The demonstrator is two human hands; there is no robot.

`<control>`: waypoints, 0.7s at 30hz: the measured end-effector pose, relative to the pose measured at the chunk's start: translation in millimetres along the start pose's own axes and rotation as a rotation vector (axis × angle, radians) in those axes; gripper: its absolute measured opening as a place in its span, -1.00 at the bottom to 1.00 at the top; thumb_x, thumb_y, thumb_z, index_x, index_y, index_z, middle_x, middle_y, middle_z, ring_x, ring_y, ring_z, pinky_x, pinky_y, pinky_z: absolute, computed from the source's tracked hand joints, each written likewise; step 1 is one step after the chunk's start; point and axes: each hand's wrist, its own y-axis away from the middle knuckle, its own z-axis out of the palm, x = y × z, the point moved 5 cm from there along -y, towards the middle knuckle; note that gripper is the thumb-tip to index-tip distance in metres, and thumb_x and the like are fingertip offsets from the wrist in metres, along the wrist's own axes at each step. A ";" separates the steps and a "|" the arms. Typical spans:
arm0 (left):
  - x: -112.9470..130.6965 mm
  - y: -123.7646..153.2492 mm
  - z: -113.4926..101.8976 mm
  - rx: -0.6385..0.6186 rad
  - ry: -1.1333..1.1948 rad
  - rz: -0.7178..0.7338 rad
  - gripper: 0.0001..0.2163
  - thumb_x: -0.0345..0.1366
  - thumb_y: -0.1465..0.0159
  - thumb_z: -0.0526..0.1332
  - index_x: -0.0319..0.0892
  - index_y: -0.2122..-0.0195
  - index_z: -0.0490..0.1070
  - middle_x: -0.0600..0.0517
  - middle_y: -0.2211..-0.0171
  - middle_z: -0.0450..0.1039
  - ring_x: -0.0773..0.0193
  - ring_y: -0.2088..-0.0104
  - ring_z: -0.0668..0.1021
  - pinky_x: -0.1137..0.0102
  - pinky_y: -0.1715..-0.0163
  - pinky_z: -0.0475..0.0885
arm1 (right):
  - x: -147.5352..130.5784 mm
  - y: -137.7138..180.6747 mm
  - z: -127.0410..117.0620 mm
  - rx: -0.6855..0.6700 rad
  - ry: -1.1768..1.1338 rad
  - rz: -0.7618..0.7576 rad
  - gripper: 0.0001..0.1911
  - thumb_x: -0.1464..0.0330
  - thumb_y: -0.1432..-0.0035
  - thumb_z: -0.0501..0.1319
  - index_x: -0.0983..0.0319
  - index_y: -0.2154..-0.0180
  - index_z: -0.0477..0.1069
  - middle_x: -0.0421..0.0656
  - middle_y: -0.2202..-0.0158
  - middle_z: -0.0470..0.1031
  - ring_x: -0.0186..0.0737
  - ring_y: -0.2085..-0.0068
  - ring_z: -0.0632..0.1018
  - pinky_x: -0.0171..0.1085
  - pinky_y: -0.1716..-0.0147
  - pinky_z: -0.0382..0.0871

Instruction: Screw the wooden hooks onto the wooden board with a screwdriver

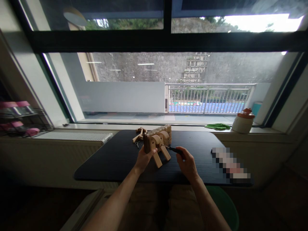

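A brown block with a rough, bark-like surface point(166, 130) is tilted on the dark table, with two light wooden curved pieces point(156, 140) against its near side. Their straight legs point down toward me. My left hand point(143, 159) grips the block and wooden piece from the left, thumb on the wood. In my right hand point(186, 162) is a screwdriver point(176, 150) with a black handle, its thin shaft pointing left to the wooden pieces. Whether the tip sits in a screw is too small to tell. Behind the block lie more wooden pieces point(141, 132) and a few small screws point(137, 144).
The dark table point(108, 160) stands against the window sill. A blurred-out object point(231, 165) lies at its right. On the sill are a green cloth point(218, 126) and a white jar point(243, 122). At left are a radiator point(79, 136) and a rack of pink-lidded jars point(18, 120).
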 end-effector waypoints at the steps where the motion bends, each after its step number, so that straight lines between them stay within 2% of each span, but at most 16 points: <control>1: 0.0 0.1 -0.2 0.002 0.001 0.000 -0.62 -0.18 0.03 0.32 -0.20 0.18 0.42 -0.01 0.23 0.51 0.11 0.19 0.51 0.30 0.19 0.37 | 1.4 0.1 0.6 -0.001 -0.005 0.006 -0.72 0.33 -0.12 0.10 0.22 0.10 0.35 -0.19 0.39 0.44 -0.36 0.46 0.41 -0.34 0.39 0.37; 3: -0.2 0.2 -0.5 0.003 0.005 0.001 -0.62 -0.18 0.04 0.32 -0.20 0.18 0.42 -0.01 0.22 0.51 0.11 0.18 0.51 0.30 0.19 0.37 | 4.8 0.3 1.9 -0.002 -0.015 0.024 -0.71 0.33 -0.13 0.10 0.22 0.08 0.33 -0.20 0.45 0.43 -0.37 0.49 0.41 -0.34 0.42 0.38; 11: -2.5 -0.5 -0.1 -0.011 0.023 -0.005 -0.62 -0.19 0.01 0.30 -0.22 0.16 0.39 -0.04 0.21 0.49 0.10 0.18 0.50 0.28 0.20 0.37 | 11.2 1.3 4.2 -0.027 -0.057 0.090 -0.70 0.26 -0.17 0.07 0.22 0.08 0.31 -0.21 0.46 0.47 -0.39 0.56 0.44 -0.38 0.52 0.39; 21: -4.6 -2.0 -0.8 0.002 0.061 -0.017 -0.62 -0.22 0.05 0.32 -0.22 0.19 0.41 -0.03 0.26 0.49 0.11 0.22 0.50 0.30 0.21 0.35 | 11.8 0.7 -0.5 -0.007 0.005 0.119 -0.69 0.18 -0.13 0.13 0.22 0.17 0.41 -0.23 0.54 0.41 -0.37 0.55 0.42 -0.38 0.54 0.33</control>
